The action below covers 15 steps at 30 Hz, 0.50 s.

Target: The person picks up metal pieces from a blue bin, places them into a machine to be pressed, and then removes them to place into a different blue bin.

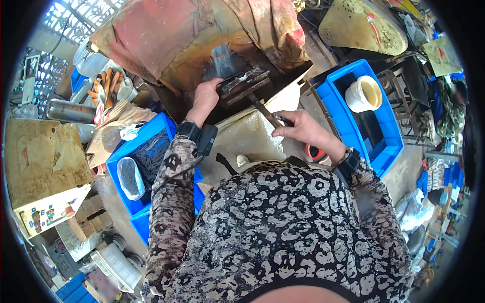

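Far to the left of the metal fixture [246, 86], a pair of orange-and-white work gloves [106, 87] lies among clutter. Nearer, on the fixture's lower left, a blue bin [132, 206] contains thin dark strips [153, 151] and a clear oval tub [130, 178]. A stained reddish cloth [197, 43] drapes over the bulk beyond the fixture. The person's left hand [206, 98] is at the fixture's left end, fingers drawn together; whether they pinch anything cannot be told. A dark bar [263, 110] slants from the fixture's near side toward the person, and the right hand [305, 130] grips its near end, to the fixture's lower right. Farther right of the fixture, a blue crate [393, 132] bears an off-white bucket [361, 96].
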Available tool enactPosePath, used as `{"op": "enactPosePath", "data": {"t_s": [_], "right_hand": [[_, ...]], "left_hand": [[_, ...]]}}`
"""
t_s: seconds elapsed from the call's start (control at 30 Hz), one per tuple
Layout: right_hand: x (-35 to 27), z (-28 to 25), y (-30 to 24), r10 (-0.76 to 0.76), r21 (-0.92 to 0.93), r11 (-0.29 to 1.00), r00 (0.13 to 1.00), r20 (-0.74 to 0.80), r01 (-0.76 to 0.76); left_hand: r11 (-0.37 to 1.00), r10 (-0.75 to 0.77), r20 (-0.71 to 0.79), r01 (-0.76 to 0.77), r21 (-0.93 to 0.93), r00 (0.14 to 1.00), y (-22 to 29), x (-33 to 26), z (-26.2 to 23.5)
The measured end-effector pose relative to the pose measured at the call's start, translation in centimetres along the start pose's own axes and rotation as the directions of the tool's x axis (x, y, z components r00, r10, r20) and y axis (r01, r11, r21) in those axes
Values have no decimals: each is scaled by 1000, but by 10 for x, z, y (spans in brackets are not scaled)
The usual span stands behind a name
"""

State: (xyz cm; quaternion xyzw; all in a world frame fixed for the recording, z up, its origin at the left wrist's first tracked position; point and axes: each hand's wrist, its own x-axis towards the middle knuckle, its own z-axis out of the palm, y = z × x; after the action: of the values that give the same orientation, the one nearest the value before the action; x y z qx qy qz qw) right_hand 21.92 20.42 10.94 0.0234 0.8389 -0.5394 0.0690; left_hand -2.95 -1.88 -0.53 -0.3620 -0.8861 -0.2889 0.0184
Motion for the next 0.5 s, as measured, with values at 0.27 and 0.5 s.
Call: {"op": "enactPosePath", "data": {"t_s": [0.27,0.5], "right_hand": [[-10,3,8,-221,-354,907,973,64,229],[-11,6,6,-317,-455,834,946,64,311]], "left_hand": [[991,88,93,-77,-109,992,-18,4,13],[985,162,106,-154,-75,981,-11,0,6]]}}
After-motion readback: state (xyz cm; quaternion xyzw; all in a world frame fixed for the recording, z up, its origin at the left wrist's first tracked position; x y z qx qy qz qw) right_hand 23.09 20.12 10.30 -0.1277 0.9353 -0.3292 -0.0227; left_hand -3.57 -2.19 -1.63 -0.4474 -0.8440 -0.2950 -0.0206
